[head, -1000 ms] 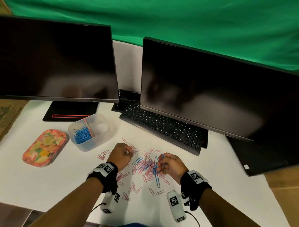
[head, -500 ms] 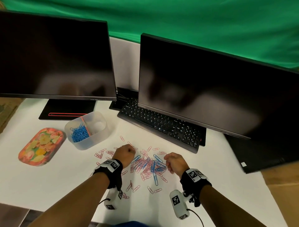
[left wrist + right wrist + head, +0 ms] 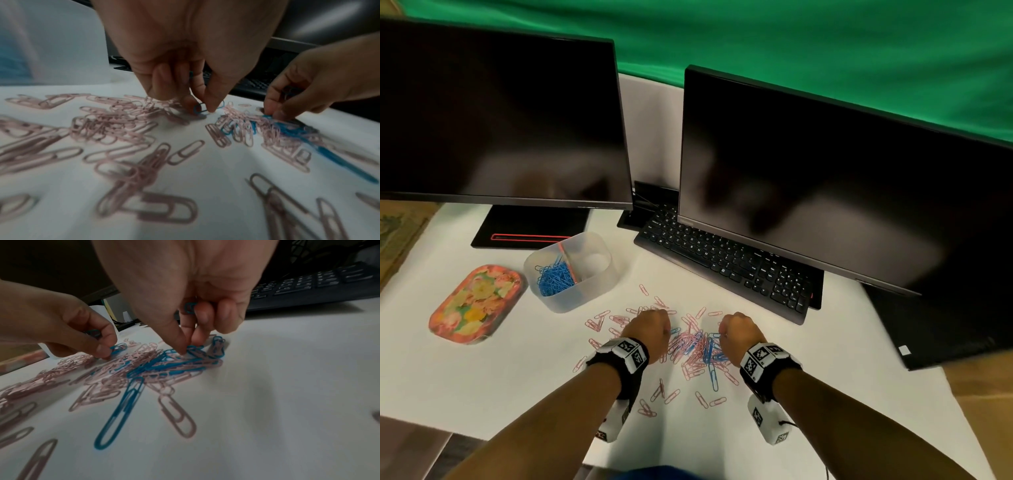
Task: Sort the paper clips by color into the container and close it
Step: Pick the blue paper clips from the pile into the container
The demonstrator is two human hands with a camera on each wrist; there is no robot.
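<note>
Two hands down in the paper clip pile [image 3: 693,346] on the white surface [image 3: 482,383]. Left hand [image 3: 650,330] knuckles up, fingers curled; left wrist view shows thumb and finger pinching a blue clip [image 3: 200,108] right at the surface, another blue one tucked up in the curled fingers. Right hand [image 3: 739,332] same pose, fingertips [image 3: 183,344] pressed into a tangle of blue clips [image 3: 176,361], pinching at them; one more blue clip [image 3: 190,308] held against the palm by curled fingers. Pile is mostly pink clips [image 3: 115,123], blue ones bunched toward the right hand, one long blue clip [image 3: 121,413] lying loose nearer the camera. Pink strays scattered around both wrists.

Container [image 3: 571,270] sits left of and beyond the pile, well apart from the hands, translucent, open, with a divider; blue clips fill its left compartment [image 3: 553,281], right compartment contents unclear. Floral lid [image 3: 474,303] lies flat just left of the container, close to it. Keyboard [image 3: 726,263] and two dark monitors [image 3: 496,116] behind.
</note>
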